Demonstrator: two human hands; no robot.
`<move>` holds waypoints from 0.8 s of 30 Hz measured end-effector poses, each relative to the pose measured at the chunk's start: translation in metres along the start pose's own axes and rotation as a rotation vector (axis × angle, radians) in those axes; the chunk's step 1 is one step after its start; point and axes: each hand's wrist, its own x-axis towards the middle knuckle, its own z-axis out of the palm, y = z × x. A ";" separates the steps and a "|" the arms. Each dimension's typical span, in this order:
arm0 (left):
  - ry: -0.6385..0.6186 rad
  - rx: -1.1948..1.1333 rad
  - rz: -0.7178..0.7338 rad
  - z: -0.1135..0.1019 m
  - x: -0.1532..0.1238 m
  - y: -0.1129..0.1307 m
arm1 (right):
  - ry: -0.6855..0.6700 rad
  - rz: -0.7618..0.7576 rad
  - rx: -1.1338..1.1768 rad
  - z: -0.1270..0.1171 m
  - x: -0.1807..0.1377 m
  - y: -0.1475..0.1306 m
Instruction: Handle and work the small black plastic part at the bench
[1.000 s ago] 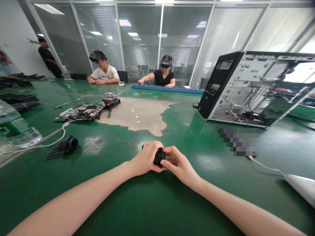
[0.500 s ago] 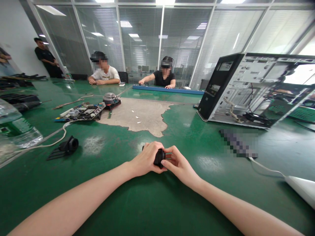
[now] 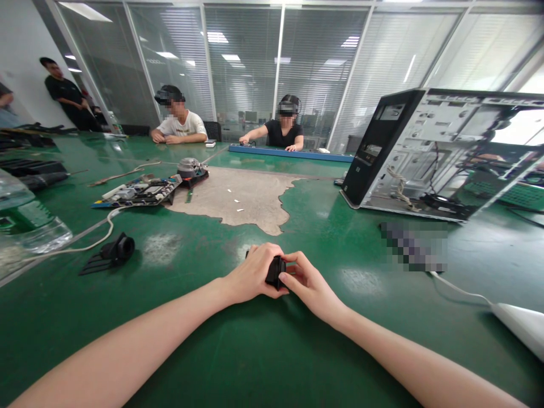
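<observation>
Both my hands meet low over the green table (image 3: 263, 351), closed around a small black part (image 3: 275, 271). My left hand (image 3: 254, 273) wraps it from the left, fingers curled over its top. My right hand (image 3: 304, 280) pinches its right side with thumb and fingertips. Most of the part is hidden between the fingers, so I cannot make out its shape. My forearms rest on or just above the table.
An open computer case (image 3: 425, 153) lies on its side at the right. A circuit board (image 3: 138, 192), a fan unit (image 3: 191, 170), a black lens-like piece (image 3: 119, 249), a white cable (image 3: 97, 238) and a plastic bottle (image 3: 25, 226) lie left. Two seated people work at the far end; another person stands far left.
My hands keep their grip on the black part with barely any shift. The standing person at the far left has moved further left.
</observation>
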 end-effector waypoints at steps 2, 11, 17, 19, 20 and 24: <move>-0.008 -0.001 -0.002 -0.001 0.001 0.001 | -0.012 -0.016 -0.005 0.000 -0.001 0.000; -0.001 0.005 0.003 0.001 0.000 0.000 | 0.023 -0.067 -0.005 0.000 0.000 0.001; 0.005 -0.006 -0.019 0.001 0.000 -0.001 | 0.018 -0.046 -0.019 -0.001 0.000 0.001; 0.006 -0.011 -0.036 0.001 0.001 0.000 | 0.008 -0.049 -0.039 -0.002 -0.001 0.001; 0.005 -0.011 -0.041 0.001 0.001 0.000 | 0.001 -0.054 -0.045 -0.002 -0.001 0.001; 0.010 -0.001 -0.041 0.001 0.001 0.001 | -0.019 -0.075 -0.017 -0.003 -0.002 0.001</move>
